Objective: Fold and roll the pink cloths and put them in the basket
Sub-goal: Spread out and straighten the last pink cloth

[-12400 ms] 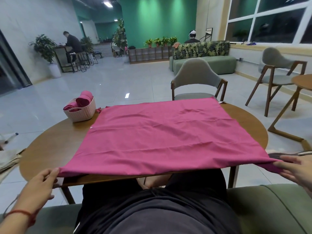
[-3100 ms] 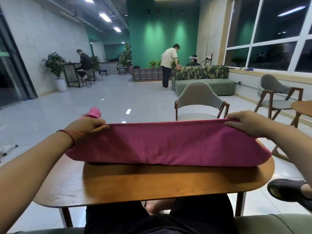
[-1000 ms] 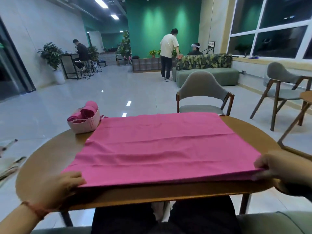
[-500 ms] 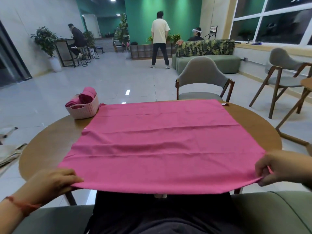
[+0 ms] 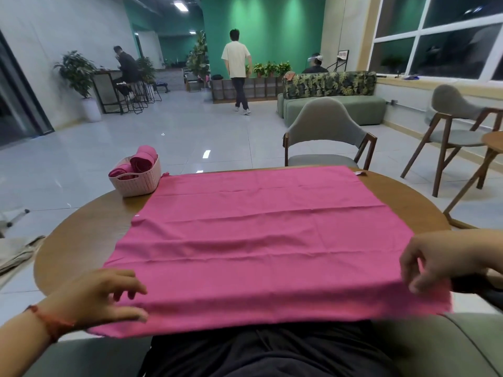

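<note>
A pink cloth [image 5: 258,240] was spread flat over a round wooden table [image 5: 81,240], faintly creased across its width. Its near edge was draped past the table's rim at 6 o'clock, over a lap in dark clothing.

The left hand [image 5: 95,297] was laid on the cloth's corner at 7 o'clock, with fingers loosely spread apart and nothing gripped. A red cord was worn at its wrist. The right hand [image 5: 435,262] was set over the corner at 5 o'clock with fingers bent down. Whether the cloth was pinched there could not be told.

A pale pink basket [image 5: 136,183] was placed at 10 o'clock on the table, just beside the cloth's far left corner. Rolled cloths [image 5: 143,161] were stood in it.

A grey chair [image 5: 324,126] with wooden legs was drawn up at 12 o'clock. A second chair [image 5: 451,115] and a small table [image 5: 494,140] were seen at 2 o'clock, beneath large windows [image 5: 441,36].

Across the pale tiled floor [image 5: 190,131], a green sofa [image 5: 334,104] with leaf-print cushions was set against a green wall [image 5: 261,28]. A person in a light shirt [image 5: 236,66] was seen at 12 o'clock, back turned. Another person [image 5: 126,68] was seated at a high counter at 10 o'clock, beside a potted plant [image 5: 77,74].
</note>
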Demonstrator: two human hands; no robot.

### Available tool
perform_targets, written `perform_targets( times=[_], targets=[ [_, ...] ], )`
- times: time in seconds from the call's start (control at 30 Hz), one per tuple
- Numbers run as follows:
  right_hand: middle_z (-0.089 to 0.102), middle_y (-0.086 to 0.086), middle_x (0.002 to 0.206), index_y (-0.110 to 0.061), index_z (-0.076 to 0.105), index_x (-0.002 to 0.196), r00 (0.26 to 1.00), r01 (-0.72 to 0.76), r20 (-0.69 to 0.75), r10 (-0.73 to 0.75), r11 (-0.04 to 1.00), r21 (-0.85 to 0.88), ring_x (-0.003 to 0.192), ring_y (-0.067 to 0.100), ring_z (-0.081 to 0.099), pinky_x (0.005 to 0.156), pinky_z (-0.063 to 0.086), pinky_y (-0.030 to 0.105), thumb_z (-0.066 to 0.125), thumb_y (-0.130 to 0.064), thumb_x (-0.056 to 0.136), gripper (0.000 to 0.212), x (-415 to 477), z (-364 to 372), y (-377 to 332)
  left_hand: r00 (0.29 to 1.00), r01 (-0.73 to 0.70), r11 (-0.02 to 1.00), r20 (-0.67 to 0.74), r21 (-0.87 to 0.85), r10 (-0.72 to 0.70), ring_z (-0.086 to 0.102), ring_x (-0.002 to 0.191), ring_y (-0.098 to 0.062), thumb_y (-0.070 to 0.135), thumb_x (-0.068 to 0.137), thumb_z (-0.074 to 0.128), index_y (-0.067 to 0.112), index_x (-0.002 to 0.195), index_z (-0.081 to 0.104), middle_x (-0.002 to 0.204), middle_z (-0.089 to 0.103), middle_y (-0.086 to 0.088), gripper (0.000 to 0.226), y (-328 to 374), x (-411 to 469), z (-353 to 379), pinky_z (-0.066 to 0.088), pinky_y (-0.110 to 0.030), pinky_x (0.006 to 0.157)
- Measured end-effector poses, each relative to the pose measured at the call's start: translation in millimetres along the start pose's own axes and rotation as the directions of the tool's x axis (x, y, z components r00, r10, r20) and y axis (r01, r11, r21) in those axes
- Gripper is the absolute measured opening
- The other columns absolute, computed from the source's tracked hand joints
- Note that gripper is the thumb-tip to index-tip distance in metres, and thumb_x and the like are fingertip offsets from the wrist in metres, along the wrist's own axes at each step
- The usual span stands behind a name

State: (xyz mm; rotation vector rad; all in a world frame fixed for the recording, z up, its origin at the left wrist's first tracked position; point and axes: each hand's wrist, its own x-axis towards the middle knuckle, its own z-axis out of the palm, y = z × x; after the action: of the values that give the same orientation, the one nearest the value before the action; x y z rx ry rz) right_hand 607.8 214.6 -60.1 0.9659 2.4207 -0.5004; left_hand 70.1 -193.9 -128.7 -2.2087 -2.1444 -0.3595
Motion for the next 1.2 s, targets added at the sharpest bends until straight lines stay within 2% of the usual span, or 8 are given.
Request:
perform_targets(
  times=[0.27,0.43,0.6,0.7,0.83,0.93,1.07,1.2],
  targets=[
    [0.075,-0.031,0.095,-0.044,0.081,0.098,0.995,0.061,-0.068,-0.066,0.995,-0.078,0.088,-0.008,0.067,0.077,0.047,0.015,0.085,-0.052,0.084,0.016,47,-43,-36,0.996,-0.083,0.996,-0.03,-0.037,0.082,0.06,0.074,0.004,0.068,0.095,0.06,0.041,0.11,0.075,0.089,0.064,0.027,0.035,-13,102,2,0.053,-0.021,0.067],
    [0.079,-0.021,0.094,-0.045,0.082,0.094,0.986,0.056,-0.155,-0.066,0.996,-0.067,0.093,0.005,0.073,0.09,0.06,0.032,0.088,-0.046,0.084,0.012,111,-89,-45,0.995,-0.08,0.997,-0.061,0.013,0.081,0.061,0.073,-0.004,0.068,0.093,0.054,0.035,0.108,0.079,0.096,0.071,0.019,0.044,-50,186,-4,0.055,-0.028,0.072],
    [0.076,-0.023,0.095,-0.045,0.08,0.094,0.942,-0.003,-0.334,-0.038,0.992,-0.123,0.087,0.0,0.067,0.075,0.05,0.019,0.077,-0.046,0.093,0.003,176,-125,-45,0.987,0.115,0.99,-0.122,0.077,-0.105,0.07,0.089,-0.022,0.045,0.101,0.062,0.023,0.108,0.079,0.102,0.076,0.002,0.029,-109,266,-3,0.054,-0.043,0.093],
    [0.072,-0.026,0.099,-0.049,0.076,0.098,0.905,-0.025,-0.424,-0.032,0.991,-0.128,0.09,-0.002,0.063,0.07,0.043,0.015,0.072,-0.048,0.096,0.005,214,-139,-39,0.97,0.231,0.968,-0.105,0.102,-0.221,0.07,0.094,-0.028,0.035,0.103,0.062,0.023,0.107,0.078,0.103,0.077,-0.001,0.02,-143,304,6,0.051,-0.04,0.089],
    [0.07,-0.028,0.101,-0.055,0.071,0.097,0.87,-0.019,-0.493,-0.026,0.996,-0.086,0.099,0.006,0.064,0.09,0.053,0.031,0.069,-0.052,0.097,0.003,277,-159,-20,0.934,0.354,0.931,-0.079,0.089,-0.348,0.068,0.097,-0.028,0.035,0.103,0.062,0.025,0.109,0.078,0.104,0.077,-0.002,0.02,-184,353,22,0.053,-0.039,0.086],
    [0.07,-0.031,0.105,-0.056,0.069,0.098,0.838,-0.019,-0.546,-0.023,0.997,-0.07,0.102,0.006,0.065,0.09,0.051,0.03,0.066,-0.051,0.098,0.005,316,-172,-13,0.922,0.387,0.917,-0.037,0.1,-0.385,0.066,0.102,-0.026,0.034,0.103,0.062,0.026,0.112,0.076,0.111,0.075,-0.001,0.019,-209,382,35,0.054,-0.04,0.091],
    [0.072,-0.016,0.12,-0.037,0.076,0.119,0.798,0.061,-0.601,-0.029,0.998,0.033,0.1,0.011,0.059,0.088,0.043,0.029,0.066,-0.035,0.102,0.019,373,-187,-10,0.912,0.392,0.913,0.08,0.113,-0.402,0.062,0.114,-0.026,0.03,0.104,0.06,0.022,0.126,0.07,0.124,0.067,-0.002,0.025,-235,415,56,0.045,-0.034,0.098],
    [0.067,-0.004,0.136,-0.032,0.071,0.132,0.794,0.066,-0.607,-0.019,0.996,0.054,0.117,0.023,0.061,0.104,0.049,0.041,0.063,-0.031,0.103,0.03,429,-195,-9,0.891,0.412,0.906,0.168,0.093,-0.423,0.061,0.113,-0.024,0.031,0.102,0.061,0.026,0.123,0.068,0.123,0.063,-0.002,0.023,-264,435,73,0.047,-0.041,0.104]
  ],
)
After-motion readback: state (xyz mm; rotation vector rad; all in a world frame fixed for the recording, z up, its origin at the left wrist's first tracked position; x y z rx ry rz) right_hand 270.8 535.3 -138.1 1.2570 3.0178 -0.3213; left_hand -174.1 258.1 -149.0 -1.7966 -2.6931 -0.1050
